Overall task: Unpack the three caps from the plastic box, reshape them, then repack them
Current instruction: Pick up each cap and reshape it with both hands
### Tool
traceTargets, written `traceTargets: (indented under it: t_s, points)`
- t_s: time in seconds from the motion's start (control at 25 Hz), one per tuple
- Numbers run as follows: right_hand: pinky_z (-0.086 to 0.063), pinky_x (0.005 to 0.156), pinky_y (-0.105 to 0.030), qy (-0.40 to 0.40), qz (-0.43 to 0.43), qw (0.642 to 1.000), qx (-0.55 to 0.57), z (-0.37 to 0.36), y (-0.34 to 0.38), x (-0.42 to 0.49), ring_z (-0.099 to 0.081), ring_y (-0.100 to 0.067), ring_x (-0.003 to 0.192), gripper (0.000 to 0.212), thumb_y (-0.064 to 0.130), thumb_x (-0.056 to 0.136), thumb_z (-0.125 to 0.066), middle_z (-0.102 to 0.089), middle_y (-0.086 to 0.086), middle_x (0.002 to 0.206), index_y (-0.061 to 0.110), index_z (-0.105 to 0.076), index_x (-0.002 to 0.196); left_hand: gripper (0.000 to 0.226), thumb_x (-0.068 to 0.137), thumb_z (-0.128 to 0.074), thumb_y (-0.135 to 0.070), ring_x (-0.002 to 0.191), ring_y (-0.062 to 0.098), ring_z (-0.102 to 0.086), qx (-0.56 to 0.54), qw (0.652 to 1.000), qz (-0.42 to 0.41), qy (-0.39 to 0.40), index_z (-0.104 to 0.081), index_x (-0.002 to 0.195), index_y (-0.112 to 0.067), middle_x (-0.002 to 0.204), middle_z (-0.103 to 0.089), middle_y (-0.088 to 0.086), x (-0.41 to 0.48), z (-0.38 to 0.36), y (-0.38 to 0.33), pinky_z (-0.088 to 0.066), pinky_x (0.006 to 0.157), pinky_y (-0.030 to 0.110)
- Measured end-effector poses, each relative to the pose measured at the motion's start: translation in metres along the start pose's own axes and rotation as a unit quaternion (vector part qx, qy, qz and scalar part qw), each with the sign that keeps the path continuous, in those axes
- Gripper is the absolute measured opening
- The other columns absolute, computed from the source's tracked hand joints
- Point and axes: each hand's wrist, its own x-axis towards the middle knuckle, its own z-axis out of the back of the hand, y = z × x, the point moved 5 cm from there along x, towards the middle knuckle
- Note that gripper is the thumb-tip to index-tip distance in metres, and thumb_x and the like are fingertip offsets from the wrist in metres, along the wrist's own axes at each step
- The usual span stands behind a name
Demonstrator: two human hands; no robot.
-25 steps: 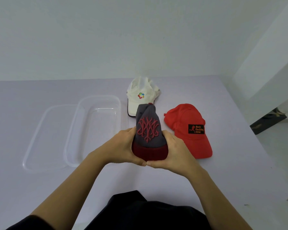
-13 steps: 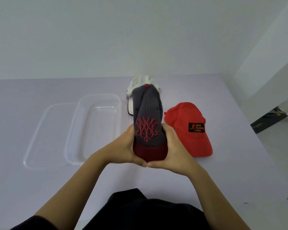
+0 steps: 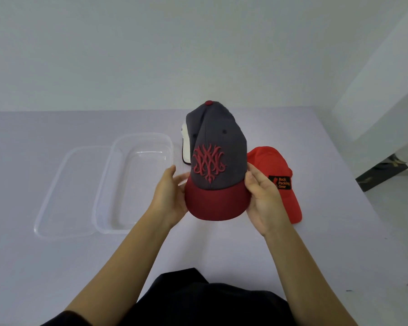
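Observation:
A grey cap [image 3: 217, 147] with a dark red brim and a red embroidered emblem is held upright above the table, brim toward me. My left hand [image 3: 170, 196] grips its left side and my right hand [image 3: 264, 198] grips its right side at the brim. Behind it, a white cap [image 3: 186, 147] lies on the table, mostly hidden. A red cap [image 3: 276, 170] with a black patch lies to the right, partly behind my right hand. The clear plastic box [image 3: 137, 182] stands open and holds nothing, left of the caps.
The box's clear lid [image 3: 66, 194] lies flat beside the box on its left. The white table [image 3: 222, 250] ends at a right edge near a wall corner, with a dark object [image 3: 382, 175] on the floor beyond. My dark clothing shows at the bottom.
The grey cap has been lifted higher and its crown has widened from a squeezed shape. My hands have moved apart from under the brim to its sides.

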Motion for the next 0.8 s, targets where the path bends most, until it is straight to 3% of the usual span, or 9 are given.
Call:
traceTargets:
  t_s: [0.08,0.2,0.32,0.4,0.44,0.56,0.64,0.72,0.8]
  points:
    - [-0.056,0.087,-0.030,-0.053,-0.075,0.994,-0.059,-0.001,-0.012,0.000,-0.062,-0.021,0.114,0.038,0.024,0.101,-0.037,-0.067,-0.007,0.122,0.009,-0.055,0.130,0.046,0.098,-0.032,-0.042,0.100,0.027,-0.066,0.065,0.994,0.014,-0.082,-0.064,0.104,-0.010,0.106,-0.071,0.012,0.005,0.003,0.010,-0.052,0.085,0.041]
    - [-0.056,0.067,-0.030,-0.138,-0.162,0.975,-0.062,-0.006,-0.028,-0.005,-0.068,-0.015,0.088,0.045,0.042,0.100,-0.033,-0.072,-0.004,0.105,0.013,-0.064,0.117,0.031,0.093,-0.048,-0.036,0.096,0.026,-0.069,0.058,0.992,0.015,-0.109,-0.072,0.094,-0.016,0.100,-0.075,0.007,0.001,-0.004,0.022,-0.053,0.092,0.044]
    - [-0.057,0.065,-0.032,-0.150,-0.168,0.974,0.027,-0.017,-0.036,-0.007,-0.071,-0.017,0.072,0.034,0.039,0.097,-0.046,-0.075,-0.003,0.081,0.016,-0.070,0.094,0.029,0.093,-0.052,-0.030,0.070,0.025,-0.073,-0.018,0.997,0.046,-0.059,-0.073,0.089,-0.010,0.080,-0.076,0.009,-0.007,-0.022,0.029,-0.060,0.068,0.039]
    - [-0.059,0.068,-0.034,-0.132,-0.176,0.974,0.052,-0.022,-0.037,-0.009,-0.072,-0.019,0.069,0.025,0.032,0.093,-0.054,-0.076,-0.006,0.080,0.015,-0.072,0.089,0.030,0.095,-0.048,-0.026,0.057,0.024,-0.071,-0.032,0.997,0.061,-0.039,-0.070,0.084,-0.007,0.068,-0.074,0.010,-0.008,-0.028,0.032,-0.059,0.055,0.034]
    - [-0.059,0.067,-0.034,-0.135,-0.174,0.974,0.047,-0.020,-0.036,-0.008,-0.072,-0.019,0.068,0.023,0.031,0.092,-0.056,-0.076,-0.005,0.080,0.015,-0.072,0.090,0.030,0.095,-0.048,-0.026,0.062,0.025,-0.072,-0.020,0.997,0.062,-0.037,-0.070,0.087,-0.007,0.072,-0.075,0.011,-0.007,-0.027,0.031,-0.059,0.058,0.035]
    - [-0.058,0.064,-0.028,-0.173,-0.115,0.978,-0.011,-0.005,-0.026,-0.005,-0.073,-0.013,0.081,0.030,0.037,0.094,-0.053,-0.076,-0.001,0.095,0.017,-0.068,0.111,0.031,0.096,-0.046,-0.029,0.093,0.025,-0.070,0.059,0.997,0.023,-0.048,-0.070,0.103,-0.011,0.104,-0.074,0.011,-0.003,-0.012,0.017,-0.055,0.086,0.041]
    - [-0.057,0.075,-0.030,-0.185,-0.088,0.978,-0.041,-0.002,-0.020,-0.005,-0.069,-0.014,0.095,0.037,0.039,0.097,-0.046,-0.073,-0.001,0.108,0.017,-0.063,0.121,0.038,0.100,-0.036,-0.038,0.096,0.024,-0.065,0.129,0.990,-0.033,-0.048,-0.062,0.112,-0.015,0.111,-0.068,0.011,0.000,-0.005,0.003,-0.051,0.088,0.042]
    - [-0.055,0.083,-0.032,-0.189,-0.079,0.977,-0.059,-0.002,-0.017,-0.007,-0.067,-0.016,0.100,0.038,0.039,0.098,-0.042,-0.071,-0.001,0.111,0.016,-0.064,0.120,0.042,0.100,-0.027,-0.047,0.102,0.021,-0.060,0.182,0.973,-0.132,-0.046,-0.049,0.126,-0.023,0.123,-0.059,0.004,0.002,-0.003,-0.016,-0.049,0.086,0.040]
    - [-0.055,0.082,-0.032,-0.182,-0.083,0.978,-0.061,-0.005,-0.016,-0.008,-0.067,-0.015,0.099,0.038,0.039,0.098,-0.042,-0.071,-0.001,0.110,0.017,-0.065,0.119,0.046,0.099,-0.023,-0.050,0.126,0.015,-0.047,0.230,0.937,-0.261,-0.016,-0.036,0.139,-0.033,0.141,-0.043,-0.009,0.003,-0.002,-0.041,-0.040,0.101,0.039]
